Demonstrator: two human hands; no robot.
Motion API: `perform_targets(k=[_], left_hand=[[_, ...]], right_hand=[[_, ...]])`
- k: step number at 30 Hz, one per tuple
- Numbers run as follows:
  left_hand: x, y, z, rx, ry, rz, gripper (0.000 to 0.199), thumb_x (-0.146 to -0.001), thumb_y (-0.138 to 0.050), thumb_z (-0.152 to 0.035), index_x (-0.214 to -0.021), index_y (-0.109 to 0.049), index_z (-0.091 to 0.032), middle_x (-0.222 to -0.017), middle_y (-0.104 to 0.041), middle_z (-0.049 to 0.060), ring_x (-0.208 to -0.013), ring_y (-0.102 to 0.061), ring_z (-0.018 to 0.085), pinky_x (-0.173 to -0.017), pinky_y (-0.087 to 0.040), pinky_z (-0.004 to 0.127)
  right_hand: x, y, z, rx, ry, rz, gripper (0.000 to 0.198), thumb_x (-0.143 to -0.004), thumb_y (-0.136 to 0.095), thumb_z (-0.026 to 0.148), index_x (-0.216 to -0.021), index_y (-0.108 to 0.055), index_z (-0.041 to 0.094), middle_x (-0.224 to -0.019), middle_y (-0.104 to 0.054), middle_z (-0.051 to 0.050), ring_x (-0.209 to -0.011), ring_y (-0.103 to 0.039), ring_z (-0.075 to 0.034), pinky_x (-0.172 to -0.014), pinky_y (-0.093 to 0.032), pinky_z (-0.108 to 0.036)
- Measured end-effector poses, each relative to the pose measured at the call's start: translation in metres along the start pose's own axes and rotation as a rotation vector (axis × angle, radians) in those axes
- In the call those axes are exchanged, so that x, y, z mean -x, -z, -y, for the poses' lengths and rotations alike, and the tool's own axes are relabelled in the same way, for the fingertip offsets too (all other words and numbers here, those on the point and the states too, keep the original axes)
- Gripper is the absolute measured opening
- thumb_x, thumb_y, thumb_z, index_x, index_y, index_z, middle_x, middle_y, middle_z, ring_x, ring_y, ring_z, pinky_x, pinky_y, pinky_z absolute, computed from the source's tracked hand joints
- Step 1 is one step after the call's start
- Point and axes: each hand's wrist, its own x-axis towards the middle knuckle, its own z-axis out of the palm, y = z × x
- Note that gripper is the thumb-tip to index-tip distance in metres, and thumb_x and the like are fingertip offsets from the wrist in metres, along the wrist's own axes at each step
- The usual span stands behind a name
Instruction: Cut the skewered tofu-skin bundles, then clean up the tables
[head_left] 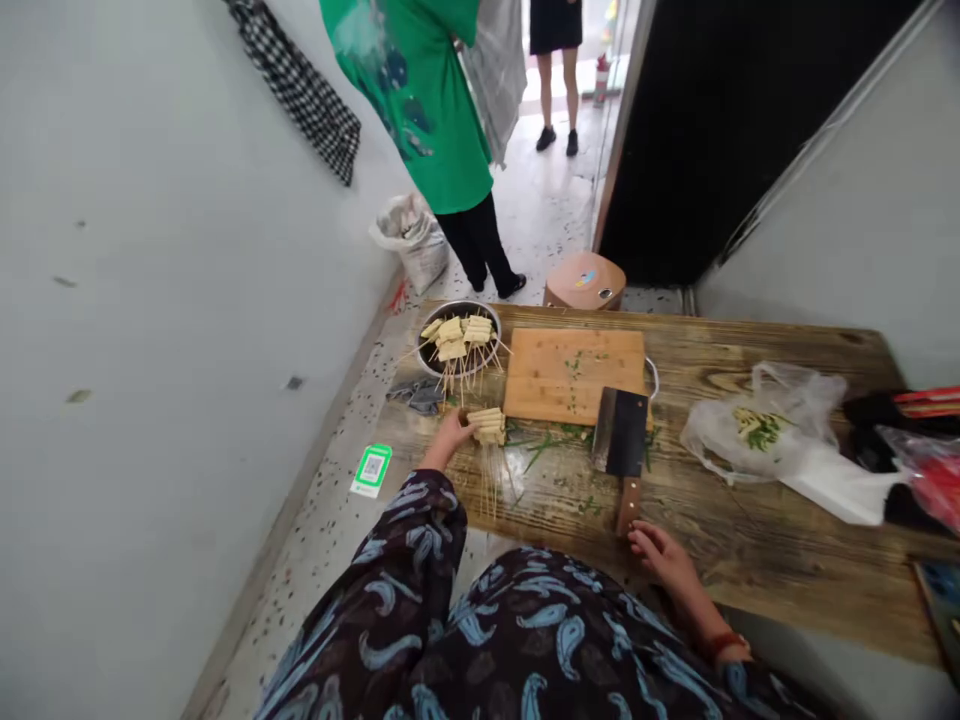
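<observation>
Fingers of left hand (451,437) pinch adjacent skewers (489,426), best kept bunched; right hand (666,556) loosely parted, empty, beside cleaver (622,434).

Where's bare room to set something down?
Bare tabletop shows between the cleaver handle and plastic bag; the left side of the cutting board looks bare too. The tabletop's left end is crowded: bowl, cloth, skewers in the left hand.

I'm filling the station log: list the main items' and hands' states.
Skewered bundle, stacked, sticks spread.
Left hand, closed on the bundle.
Cutting board, flat, strewn with green bits.
Cleaver, lying, blade over board's corner.
Right hand, open beside cleaver handle.
Metal bowl, holding skewered food.
Plastic bag, crumpled, food showing.
</observation>
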Motion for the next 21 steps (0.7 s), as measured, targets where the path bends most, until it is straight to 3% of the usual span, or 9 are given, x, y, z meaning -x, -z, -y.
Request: perform_targets(k=[4,9,15,21], left_hand=[[0.05,-0.006,0.011,-0.112,0.025,-0.242,0.031,-0.077,-0.06,-0.028,-0.104,-0.059,-0.012,-0.099,-0.063,0.011,-0.102,-0.056,0.024,-0.091,-0.042,0.037],[0.098,-0.046,0.018,-0.166,0.074,-0.282,0.018,-0.071,-0.067,-0.031,-0.08,-0.061,-0.016,-0.078,-0.06,0.004,-0.084,-0.057,0.021,-0.082,-0.042,0.034],[0.098,-0.073,0.014,-0.084,0.158,-0.276,0.023,-0.059,-0.075,-0.023,-0.067,-0.053,-0.018,-0.072,-0.058,0.002,-0.087,-0.059,0.022,-0.076,-0.042,0.031],[0.089,-0.072,0.006,0.215,0.215,-0.148,0.019,-0.079,-0.057,-0.028,-0.065,-0.047,-0.02,-0.062,-0.058,-0.001,-0.07,-0.063,0.017,-0.058,-0.045,0.024]], right_hand=[[-0.019,0.015,0.003,0.18,0.204,-0.153,0.052,-0.065,-0.06,0.059,-0.096,-0.063,0.017,-0.091,-0.071,-0.011,-0.082,-0.066,-0.025,-0.076,-0.05,-0.037],[-0.037,0.023,0.015,0.354,0.262,-0.142,0.062,-0.066,-0.057,0.063,-0.103,-0.059,0.014,-0.087,-0.069,-0.011,-0.08,-0.065,-0.026,-0.075,-0.05,-0.038],[-0.042,0.011,0.025,0.406,0.242,-0.043,0.061,-0.067,-0.057,0.064,-0.101,-0.057,0.013,-0.084,-0.068,-0.011,-0.075,-0.065,-0.026,-0.071,-0.05,-0.037],[-0.042,0.001,0.033,0.472,0.287,-0.119,0.058,-0.063,-0.064,0.057,-0.101,-0.057,0.013,-0.082,-0.068,-0.011,-0.075,-0.065,-0.027,-0.071,-0.049,-0.038]])
